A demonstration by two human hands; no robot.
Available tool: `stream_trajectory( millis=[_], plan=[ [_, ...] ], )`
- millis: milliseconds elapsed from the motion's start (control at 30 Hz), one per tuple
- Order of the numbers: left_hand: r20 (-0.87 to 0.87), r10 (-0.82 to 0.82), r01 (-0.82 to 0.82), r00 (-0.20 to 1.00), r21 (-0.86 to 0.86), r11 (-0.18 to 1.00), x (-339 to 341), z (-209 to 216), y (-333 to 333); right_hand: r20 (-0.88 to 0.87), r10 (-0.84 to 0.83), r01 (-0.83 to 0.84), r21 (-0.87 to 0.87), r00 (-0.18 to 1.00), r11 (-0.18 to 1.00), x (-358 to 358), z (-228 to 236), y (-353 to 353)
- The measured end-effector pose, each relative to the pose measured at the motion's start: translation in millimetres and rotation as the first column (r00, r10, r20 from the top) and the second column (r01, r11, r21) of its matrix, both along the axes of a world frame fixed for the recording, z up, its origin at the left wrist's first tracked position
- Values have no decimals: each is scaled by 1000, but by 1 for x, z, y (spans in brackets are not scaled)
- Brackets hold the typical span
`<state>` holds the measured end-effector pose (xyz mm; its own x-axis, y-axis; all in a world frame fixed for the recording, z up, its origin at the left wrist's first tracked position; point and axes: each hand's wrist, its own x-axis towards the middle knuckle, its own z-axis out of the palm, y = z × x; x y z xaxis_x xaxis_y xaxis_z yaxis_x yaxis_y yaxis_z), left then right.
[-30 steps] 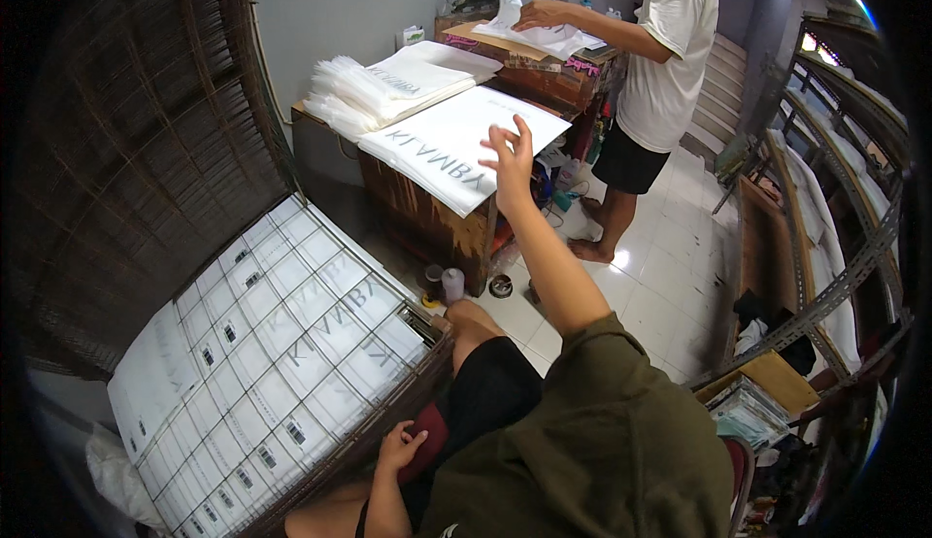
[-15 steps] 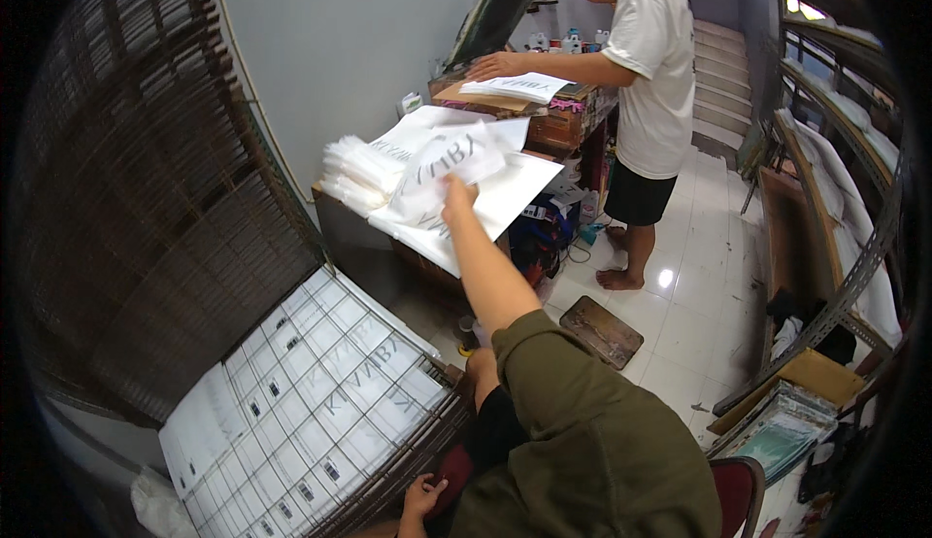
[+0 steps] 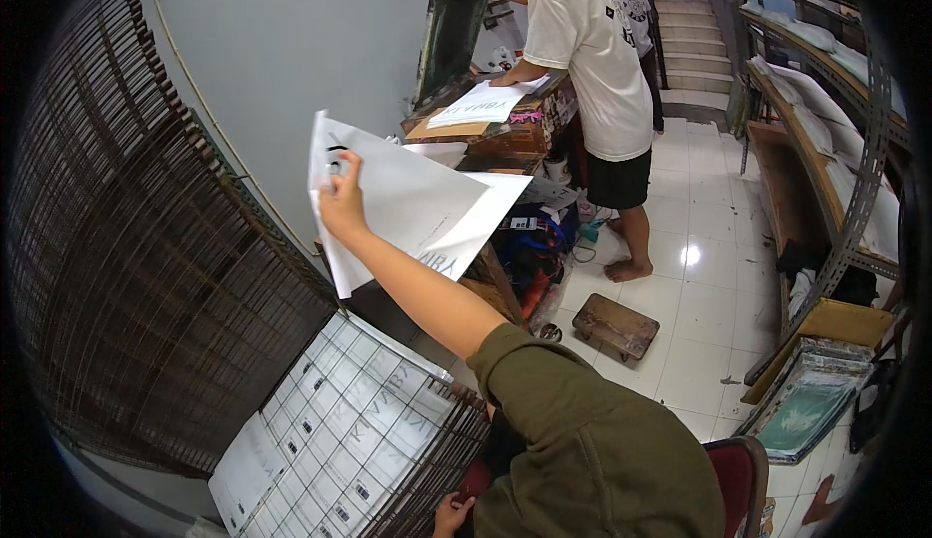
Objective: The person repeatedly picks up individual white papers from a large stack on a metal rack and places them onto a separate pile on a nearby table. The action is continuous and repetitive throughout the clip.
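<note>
My right hand (image 3: 342, 196) is raised at the end of an outstretched arm, its fingers closed on the left edge of a large, thin white sheet (image 3: 398, 174). Dark print shows on the sheet, which hangs tilted and hides most of the white stack behind it. More white sheeting (image 3: 500, 203) lies under its right side on the table. Low at the bottom edge, my left hand (image 3: 451, 516) rests near my lap, fingers loosely bent and nothing visible in it. Below my right arm, printed white sheets (image 3: 340, 431) lie on a wire drying rack.
Raised wire rack shelves (image 3: 146, 237) stand at the left. A co-worker (image 3: 602, 62) holds a hinged screen frame (image 3: 449, 48) over a bench with a printed sheet (image 3: 488, 104). A low stool (image 3: 616, 326) sits on the tiles. Metal shelving (image 3: 854, 150) lines the right; another person stands behind.
My right hand has moved left, lifting the sheet off the pile on the table. The view has shifted. The co-worker's screen frame stands more upright, and one hand is at the sheet on the bench.
</note>
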<state>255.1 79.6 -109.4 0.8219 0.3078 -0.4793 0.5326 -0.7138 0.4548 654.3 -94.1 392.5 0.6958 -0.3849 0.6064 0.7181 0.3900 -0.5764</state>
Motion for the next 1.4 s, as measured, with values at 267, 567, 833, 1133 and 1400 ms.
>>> stream_trajectory(
  millis=[267, 567, 833, 1133, 1400],
  plan=[
    [-73, -61, 56, 995, -70, 996, 15, -13, 13, -31, 380, -307, -652, 924, 693, -52, 57, 62],
    [166, -212, 249, 963, -249, 936, 15, -34, 27, -56, 860, -107, -994, 508, -2, -160, 63, 174],
    [-148, -354, 315, 923, -235, 919, 65, -14, -9, -439, 785, 64, -856, 437, -514, -235, 71, 234],
    [-79, -433, 385, 898, -335, 860, 83, 15, -4, -467, 813, -613, -770, 349, -179, -177, -13, 388],
    [24, -396, 371, 918, -403, 837, 77, 55, 9, -661, 720, -968, -246, 213, 60, -83, -265, 479]
  ],
)
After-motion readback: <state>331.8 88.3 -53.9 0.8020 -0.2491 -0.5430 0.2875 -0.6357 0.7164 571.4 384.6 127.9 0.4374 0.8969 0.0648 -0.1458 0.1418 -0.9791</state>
